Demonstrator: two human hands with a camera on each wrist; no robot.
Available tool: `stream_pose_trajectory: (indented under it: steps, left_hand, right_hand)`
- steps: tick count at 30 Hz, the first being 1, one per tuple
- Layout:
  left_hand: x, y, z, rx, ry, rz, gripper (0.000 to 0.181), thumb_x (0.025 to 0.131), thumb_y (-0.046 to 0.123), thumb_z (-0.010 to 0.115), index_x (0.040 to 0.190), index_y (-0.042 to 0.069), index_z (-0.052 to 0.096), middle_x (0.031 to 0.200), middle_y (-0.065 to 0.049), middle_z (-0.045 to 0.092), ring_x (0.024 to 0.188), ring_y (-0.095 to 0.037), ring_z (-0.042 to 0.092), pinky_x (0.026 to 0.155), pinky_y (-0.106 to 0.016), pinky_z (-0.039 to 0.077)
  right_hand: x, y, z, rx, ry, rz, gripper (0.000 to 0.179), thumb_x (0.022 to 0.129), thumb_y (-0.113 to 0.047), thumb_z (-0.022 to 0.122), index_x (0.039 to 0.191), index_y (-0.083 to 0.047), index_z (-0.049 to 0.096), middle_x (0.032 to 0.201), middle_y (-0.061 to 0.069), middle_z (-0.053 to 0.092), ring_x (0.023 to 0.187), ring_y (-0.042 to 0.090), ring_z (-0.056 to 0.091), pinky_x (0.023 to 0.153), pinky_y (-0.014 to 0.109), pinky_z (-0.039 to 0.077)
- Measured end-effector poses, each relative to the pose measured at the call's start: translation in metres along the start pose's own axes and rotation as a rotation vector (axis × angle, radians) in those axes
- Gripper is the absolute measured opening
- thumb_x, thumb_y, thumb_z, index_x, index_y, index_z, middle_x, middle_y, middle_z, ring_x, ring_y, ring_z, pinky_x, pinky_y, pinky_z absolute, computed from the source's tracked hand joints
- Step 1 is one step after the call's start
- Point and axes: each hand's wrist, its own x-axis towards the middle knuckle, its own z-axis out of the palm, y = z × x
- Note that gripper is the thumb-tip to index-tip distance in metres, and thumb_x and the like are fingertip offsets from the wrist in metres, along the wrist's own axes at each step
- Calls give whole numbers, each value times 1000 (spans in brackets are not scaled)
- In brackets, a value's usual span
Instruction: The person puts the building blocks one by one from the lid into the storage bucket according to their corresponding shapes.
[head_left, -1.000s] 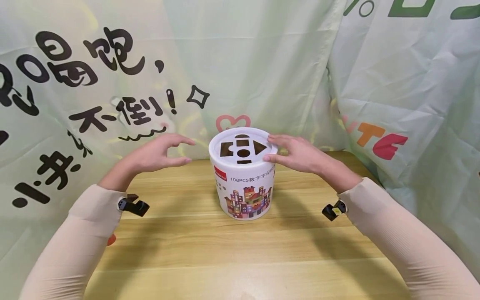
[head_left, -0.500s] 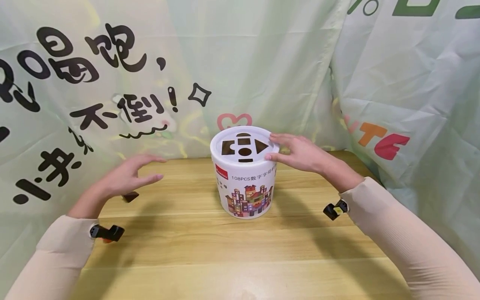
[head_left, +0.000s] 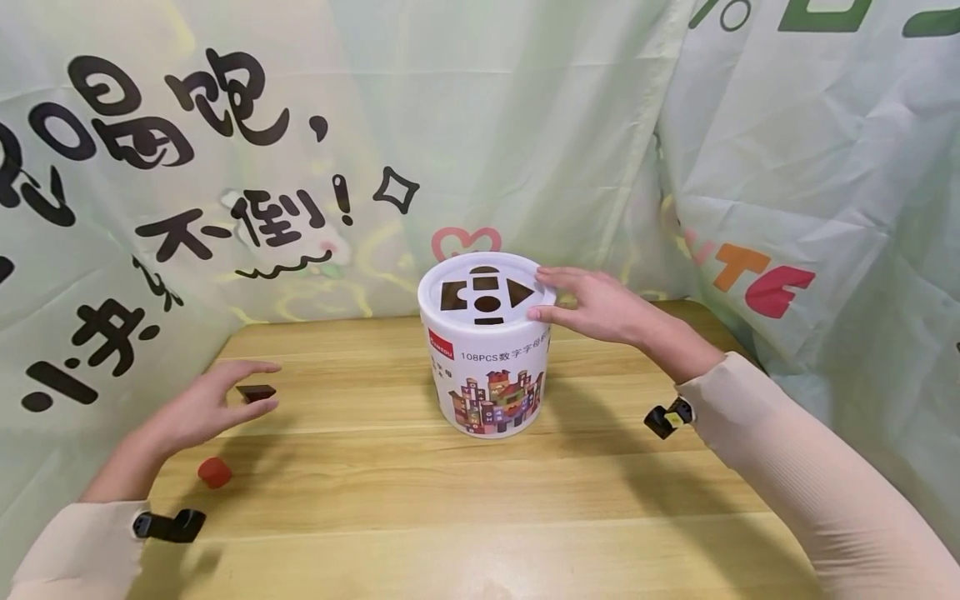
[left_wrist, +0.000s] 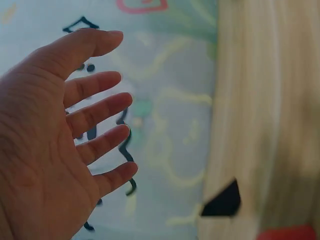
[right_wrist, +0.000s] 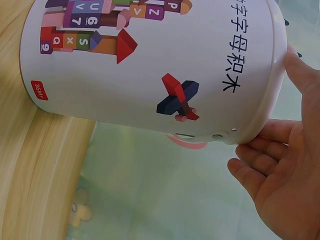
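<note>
A white toy-block bucket (head_left: 491, 379) stands upright on the table, its lid (head_left: 437, 293) pierced by dark shaped holes. My right hand (head_left: 603, 307) rests against the right side of the lid's rim, thumb toward me and fingers farther back. In the right wrist view, the thumb and fingertips touch the rim (right_wrist: 272, 95). At the left, my left hand (head_left: 202, 408) hovers with fingers spread and nothing held. Just beyond its thumb lies a dark, angular block (head_left: 257, 392), partly covered by the hand in the head view. Closer to me sits a red round block (head_left: 214, 472).
The wooden table (head_left: 450, 533) meets a printed cloth backdrop (head_left: 525, 125) at the back, left and right. A small black camera is worn on each sleeve cuff. Lid holes look dark; the bucket's contents cannot be seen.
My left hand has moved from beside the bucket leftward and toward me, over near the dark block. The red block has come into fuller view. My right hand stays on the rim.
</note>
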Motion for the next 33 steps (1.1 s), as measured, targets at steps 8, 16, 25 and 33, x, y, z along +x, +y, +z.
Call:
stream_pose_trajectory:
  steps: [8,16,25,33]
  left_hand:
    - [-34,-28,11,-49,28,-73,53,90,30,73,134,5,55,133,-19,55,120,-42,46,94,-52,39]
    - [-60,-51,20,-76,21,-167,64,87,29,75,139,2,50,136,-25,50,118,-45,46,90,-45,43]
    - [-78,-71,36,-162,10,-175,54,88,19,74,134,0,54,128,-26,56,106,-13,59,82,-15,48]
    - [-85,-76,43,-163,-3,-164,39,88,19,75,121,0,65,111,-18,69,92,2,61,75,-15,49]
  right_hand:
    - [1,-1,-1,-12,5,-17,81,90,-63,56,148,-7,43,153,11,38,141,34,31,112,54,26]
    - [0,-1,-1,-21,8,-31,80,91,-62,56,147,-6,45,152,12,39,141,34,32,112,55,26]
    - [-1,0,1,-11,6,-20,81,91,-63,55,147,-6,44,153,11,38,141,34,31,112,56,26]
    - [-2,-1,1,-2,4,-16,81,90,-63,56,147,-6,44,153,11,38,141,34,32,112,56,26]
